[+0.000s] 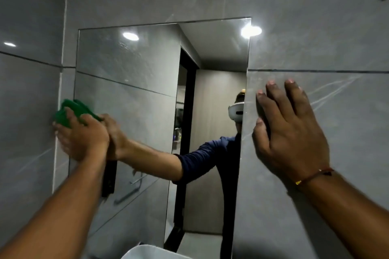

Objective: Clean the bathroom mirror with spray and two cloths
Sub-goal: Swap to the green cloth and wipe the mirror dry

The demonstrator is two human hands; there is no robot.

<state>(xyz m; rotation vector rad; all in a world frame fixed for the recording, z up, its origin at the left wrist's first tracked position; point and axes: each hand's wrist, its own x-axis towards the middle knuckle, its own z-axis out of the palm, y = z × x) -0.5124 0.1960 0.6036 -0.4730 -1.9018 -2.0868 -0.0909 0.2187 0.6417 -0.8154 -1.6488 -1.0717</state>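
We are cleaning the mirror (147, 94) on the grey wall. Our left hand (82, 136) is at the left edge of the mirror, about halfway up. It presses a green cloth (71, 112) flat on the glass there. The fingers are folded over the cloth and hold it bunched under the palm.

Our right hand (292, 132) is just past the right edge of the mirror. It lies flat on the wall tile (336, 48) with its fingers spread wide. It holds nothing. We think it is there to keep us steady.

How far are we? We think we are in the wiping part. Near the top of the mirror the glass looks a bit streaky and cloudy, so that part may need more rubbing. The lower part looks clearer, but we cannot be sure it is clean. We see only one cloth. The second cloth and the spray bottle are not in view, so the last wipe with the other cloth looks like it is not done yet.

Below the mirror we see the white rim of a sink (145, 251). We cannot tell if anything is in it.
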